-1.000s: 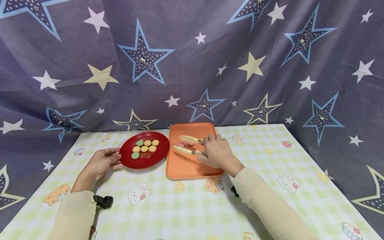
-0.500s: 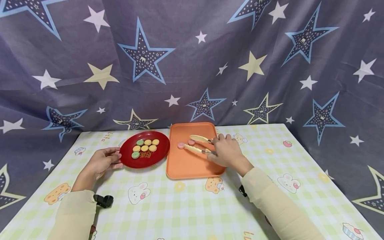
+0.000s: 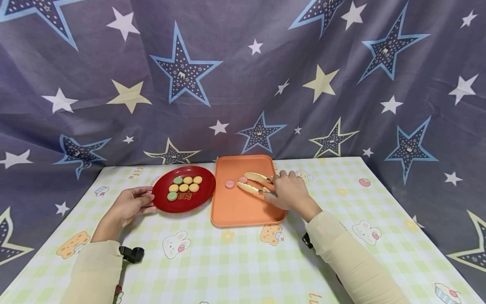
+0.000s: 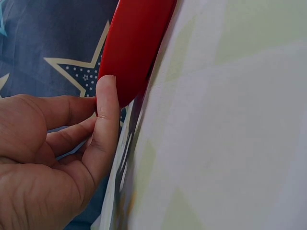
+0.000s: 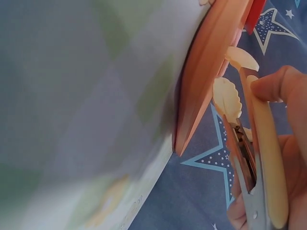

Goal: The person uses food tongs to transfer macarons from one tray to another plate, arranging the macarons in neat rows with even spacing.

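My left hand [image 3: 130, 204] pinches the left rim of a round red plate [image 3: 161, 202]; in the left wrist view, its thumb and fingers meet at the plate's edge. Several yellow macarons [image 3: 184, 187] and two green macarons [image 3: 172, 196] lie on the plate. With my right hand [image 3: 290, 190] I grip a pair of tongs [image 5: 268, 158], which have cream tips and handles. The tongs' arms are spread above the orange tray [image 3: 247, 211]. Two pink macarons [image 3: 229, 184] lie on this tray, one just left of the tips and the other beside the far tip.
Plate and tray stand side by side near the back of the table, on a green-checked tablecloth [image 3: 212, 270] printed with cartoons. A dark curtain [image 3: 235, 84] with stars hangs right behind the table. A black wrist camera [image 3: 132, 254] sits at my left sleeve.
My right hand has drawn the tongs to the right over the tray, so both pink macarons show more fully. The left hand and the plate stay in place.
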### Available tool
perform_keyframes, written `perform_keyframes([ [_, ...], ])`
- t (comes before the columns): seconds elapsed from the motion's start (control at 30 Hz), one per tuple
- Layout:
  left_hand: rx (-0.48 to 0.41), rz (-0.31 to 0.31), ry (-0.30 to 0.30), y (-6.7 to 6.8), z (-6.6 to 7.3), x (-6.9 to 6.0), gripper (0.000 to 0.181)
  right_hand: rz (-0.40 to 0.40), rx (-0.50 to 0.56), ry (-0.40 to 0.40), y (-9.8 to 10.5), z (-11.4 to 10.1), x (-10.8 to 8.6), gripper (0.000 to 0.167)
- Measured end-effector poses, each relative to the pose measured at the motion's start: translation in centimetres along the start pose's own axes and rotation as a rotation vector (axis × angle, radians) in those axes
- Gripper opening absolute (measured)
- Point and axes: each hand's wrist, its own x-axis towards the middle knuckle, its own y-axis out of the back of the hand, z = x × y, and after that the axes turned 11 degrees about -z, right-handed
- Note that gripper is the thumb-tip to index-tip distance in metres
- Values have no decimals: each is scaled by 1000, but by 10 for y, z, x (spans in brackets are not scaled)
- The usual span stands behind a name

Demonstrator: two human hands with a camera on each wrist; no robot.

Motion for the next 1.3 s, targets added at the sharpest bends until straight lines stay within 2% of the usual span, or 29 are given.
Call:
perform_keyframes([
  [0.4,5,-1,7,-2,3,2,56,-11,-38,-4,4,0,-3,42],
  [0.73,16,-3,3,-1,3,2,56,35,-19,15,6,0,-5,37],
  [1.07,19,-7,-1,-2,2,-1,55,72,-14,38,18,-14,-2,41],
  [1.3,15,-7,2,-1,0,0,56,93,-10,64,24,-28,1,36],
])
